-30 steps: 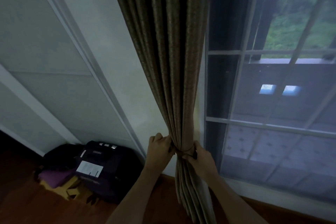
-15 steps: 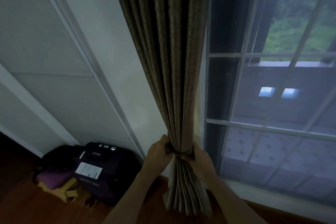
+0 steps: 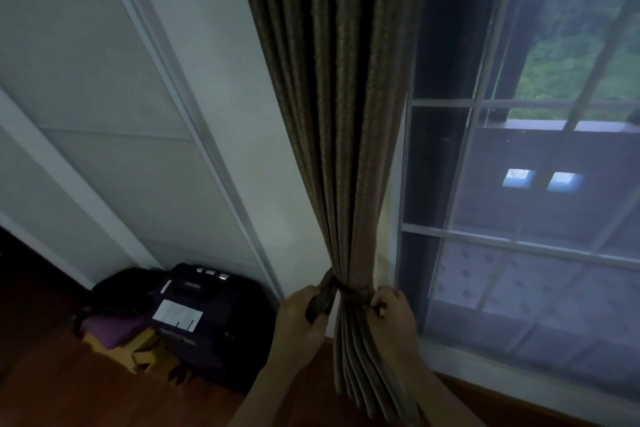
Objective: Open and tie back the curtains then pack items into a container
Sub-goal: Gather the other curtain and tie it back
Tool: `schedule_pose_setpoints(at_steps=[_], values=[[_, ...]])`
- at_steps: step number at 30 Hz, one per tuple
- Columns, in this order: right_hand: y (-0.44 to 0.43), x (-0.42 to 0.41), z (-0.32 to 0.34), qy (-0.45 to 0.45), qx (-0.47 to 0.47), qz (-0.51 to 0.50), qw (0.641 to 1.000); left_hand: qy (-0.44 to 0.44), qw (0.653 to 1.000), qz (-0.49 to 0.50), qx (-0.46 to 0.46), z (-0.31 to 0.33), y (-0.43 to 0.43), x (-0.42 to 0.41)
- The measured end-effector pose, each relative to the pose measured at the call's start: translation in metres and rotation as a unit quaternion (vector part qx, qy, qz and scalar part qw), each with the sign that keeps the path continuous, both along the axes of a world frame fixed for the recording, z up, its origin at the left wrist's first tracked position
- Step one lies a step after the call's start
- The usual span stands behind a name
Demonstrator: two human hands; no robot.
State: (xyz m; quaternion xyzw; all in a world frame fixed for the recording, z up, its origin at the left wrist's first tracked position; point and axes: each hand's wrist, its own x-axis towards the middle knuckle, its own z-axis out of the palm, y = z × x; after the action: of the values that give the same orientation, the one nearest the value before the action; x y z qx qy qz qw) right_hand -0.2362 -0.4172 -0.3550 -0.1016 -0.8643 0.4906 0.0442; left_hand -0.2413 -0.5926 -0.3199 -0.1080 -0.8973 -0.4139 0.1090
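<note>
the curtain [image 3: 332,114] is gathered into a tight bundle of pleats at the left edge of the window [image 3: 519,218], and a tie-back band [image 3: 349,287] is wrapped around its narrowest part, low in the scene. compared with a second ago, the band has been drawn up along the bundle and pulled tighter: the cinched waist now sits higher, and the pleats below it fan out more freely toward the floor.

the left hand [image 3: 301,317] is closed around the loose end of the band on the left side of the bundle, its fingers curled and pressed together over the strip, which has been pulled further out to the left than before. the right hand [image 3: 393,314] is set against the right side of the bundle, its fingers bent and pinching the other end of the band at the fabric; whether a knot has been formed there cannot be told.

it is judged that the tying step is nearly finished, with only the securing of the band left. packing has not been started: a dark bag [image 3: 204,319] lies on the floor in the far left corner, well apart from both hands, beside a purple item [image 3: 110,329].
</note>
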Motion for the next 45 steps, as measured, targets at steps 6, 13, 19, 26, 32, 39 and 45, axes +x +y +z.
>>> schedule_pose_setpoints(at_steps=[6, 13, 19, 26, 32, 39, 45], values=[[0.004, -0.004, 0.03, -0.014, -0.004, 0.037, 0.999, 0.035, 0.995, 0.009, 0.094, 0.011, 0.009, 0.009], [0.0, 0.002, 0.028, -0.126, -0.141, 0.157, 0.969, -0.026, 0.986, 0.102, 0.133, 0.011, 0.03, 0.02], [-0.012, -0.002, 0.023, -0.112, -0.154, 0.107, 0.976, -0.057, 0.993, 0.082, 0.064, 0.019, 0.031, 0.031], [-0.011, 0.0, 0.031, -0.113, -0.154, 0.104, 0.976, 0.002, 0.999, 0.041, -0.006, 0.046, 0.012, 0.009], [-0.01, 0.003, 0.029, -0.103, -0.165, 0.13, 0.972, -0.045, 0.985, 0.001, 0.166, 0.079, 0.004, 0.008], [-0.017, 0.006, 0.041, -0.142, -0.283, 0.14, 0.938, -0.183, 0.981, -0.035, 0.062, 0.021, 0.009, 0.048], [-0.012, 0.013, 0.037, -0.077, -0.123, 0.089, 0.985, -0.352, 0.903, -0.093, 0.229, 0.017, 0.026, 0.053]])
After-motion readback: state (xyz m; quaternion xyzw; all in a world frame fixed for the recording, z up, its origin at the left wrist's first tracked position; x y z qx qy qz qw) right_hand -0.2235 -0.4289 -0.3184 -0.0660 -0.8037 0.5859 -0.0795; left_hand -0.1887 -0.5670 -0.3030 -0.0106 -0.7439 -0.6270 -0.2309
